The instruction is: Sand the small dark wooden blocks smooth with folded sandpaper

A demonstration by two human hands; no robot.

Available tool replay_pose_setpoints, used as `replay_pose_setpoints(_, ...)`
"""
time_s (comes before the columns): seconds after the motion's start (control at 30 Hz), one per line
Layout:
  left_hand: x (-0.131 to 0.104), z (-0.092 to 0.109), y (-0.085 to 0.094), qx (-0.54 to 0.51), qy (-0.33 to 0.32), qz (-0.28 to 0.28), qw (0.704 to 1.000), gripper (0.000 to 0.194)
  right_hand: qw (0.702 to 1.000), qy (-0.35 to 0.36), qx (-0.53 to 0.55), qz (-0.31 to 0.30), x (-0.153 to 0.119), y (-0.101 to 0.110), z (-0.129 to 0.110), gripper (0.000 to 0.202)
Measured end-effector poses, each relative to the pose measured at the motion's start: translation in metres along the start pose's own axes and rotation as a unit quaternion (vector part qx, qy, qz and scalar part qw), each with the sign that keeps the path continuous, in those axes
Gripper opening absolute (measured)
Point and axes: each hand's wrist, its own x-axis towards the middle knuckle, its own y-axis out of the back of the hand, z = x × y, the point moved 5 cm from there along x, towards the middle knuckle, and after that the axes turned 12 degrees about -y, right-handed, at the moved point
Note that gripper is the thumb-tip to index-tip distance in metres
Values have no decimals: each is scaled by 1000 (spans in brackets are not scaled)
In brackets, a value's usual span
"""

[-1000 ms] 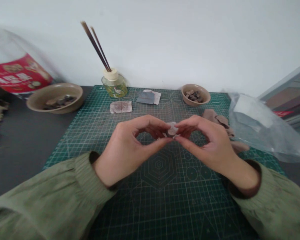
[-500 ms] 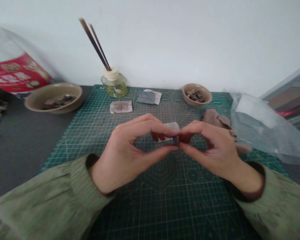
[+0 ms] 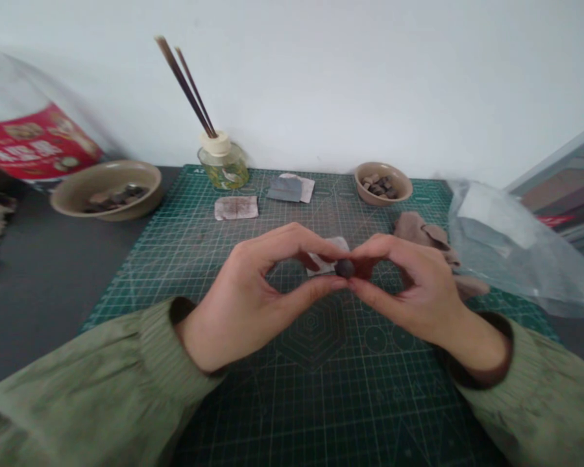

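Observation:
Between the fingertips of both hands is a small dark piece, its round face turned toward me. My left hand pinches it from the left with thumb and index finger. From the right, the thumb and forefinger of my right hand close on its edge, and the fingertips of both hands nearly meet. Partly hidden behind the fingers, a whitish sheet lies on the green cutting mat.
Two bowls of small pieces, one left and one back right. A reed diffuser, a stained pad, grey sandpaper, brown cloth, a plastic bag and a red-and-white package stand or lie around.
The small dark piece has been turned between the fingers, so its round face shows instead of its narrow side. My left hand has shifted slightly.

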Motion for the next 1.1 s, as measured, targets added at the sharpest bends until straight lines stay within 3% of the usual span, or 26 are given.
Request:
replay_pose_setpoints(0.2,1,1,1,23,-6,1,1000,26,999,-38,15,27,-1,3,3,26)
replay_pose_setpoints(0.37,0,0,3,10,-9,30,999,40,1000,-10,3,-1,0,3,-1,28)
replay_pose_setpoints(0.63,-3,4,5,32,-38,39,998,41,1000,-8,5,-5,0,4,-2,26)
replay_pose_setpoints(1.1,-3,4,5,33,-28,25,999,26,1000,12,5,7,-1,3,-3,29)
